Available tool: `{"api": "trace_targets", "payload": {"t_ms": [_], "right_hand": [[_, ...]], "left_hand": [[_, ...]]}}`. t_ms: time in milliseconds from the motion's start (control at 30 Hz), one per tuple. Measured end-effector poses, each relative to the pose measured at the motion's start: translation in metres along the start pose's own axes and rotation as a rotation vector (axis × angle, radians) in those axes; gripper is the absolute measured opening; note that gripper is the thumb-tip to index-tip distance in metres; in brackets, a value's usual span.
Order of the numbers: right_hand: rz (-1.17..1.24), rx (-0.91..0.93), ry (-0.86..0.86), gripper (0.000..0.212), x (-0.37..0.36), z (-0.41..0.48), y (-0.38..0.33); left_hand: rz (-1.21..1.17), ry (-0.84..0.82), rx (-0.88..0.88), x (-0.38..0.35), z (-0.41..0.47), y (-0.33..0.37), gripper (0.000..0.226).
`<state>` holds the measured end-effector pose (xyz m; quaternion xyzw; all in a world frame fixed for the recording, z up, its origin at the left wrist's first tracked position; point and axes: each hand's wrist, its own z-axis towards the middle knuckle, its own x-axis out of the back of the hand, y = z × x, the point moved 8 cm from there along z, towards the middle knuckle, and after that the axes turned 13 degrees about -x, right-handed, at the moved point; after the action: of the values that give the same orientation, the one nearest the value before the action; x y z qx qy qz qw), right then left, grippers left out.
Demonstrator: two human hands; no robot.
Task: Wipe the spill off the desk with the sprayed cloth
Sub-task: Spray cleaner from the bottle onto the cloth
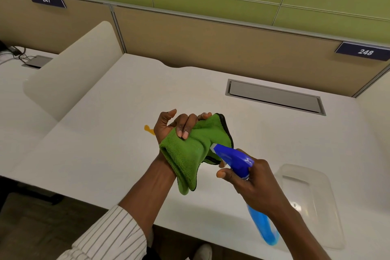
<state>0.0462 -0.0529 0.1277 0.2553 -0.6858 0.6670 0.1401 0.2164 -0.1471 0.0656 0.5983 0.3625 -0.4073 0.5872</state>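
Observation:
My left hand (173, 125) holds a green microfibre cloth (190, 154) above the white desk (105, 133), palm turned up, fingers curled over the cloth's top edge. The cloth hangs down over my wrist. My right hand (253, 183) grips a blue spray bottle (234, 158) by its neck, index finger at the trigger, and the nozzle points at the cloth from close by. The bottle's body with blue liquid (263, 228) hangs below my hand. A small orange spill (148, 129) lies on the desk just left of my left hand, partly hidden behind it.
A clear plastic tray (312, 202) sits on the desk at the right near the front edge. A grey cable hatch (274, 96) is set into the desk at the back right. A cream divider panel (69, 78) stands at the left, tan partition walls behind.

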Motion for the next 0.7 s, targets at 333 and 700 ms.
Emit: {"api": "trace_targets", "payload": {"t_ms": [333, 700], "right_hand": [[0.019, -0.088, 0.12, 0.064, 0.02, 0.009, 0.018], [0.008, -0.042, -0.04, 0.045, 0.003, 0.006, 0.012]], "left_hand": [[-0.026, -0.037, -0.002, 0.002, 0.0, -0.003, 0.05], [0.001, -0.006, -0.011, 0.003, 0.003, 0.002, 0.049]]}}
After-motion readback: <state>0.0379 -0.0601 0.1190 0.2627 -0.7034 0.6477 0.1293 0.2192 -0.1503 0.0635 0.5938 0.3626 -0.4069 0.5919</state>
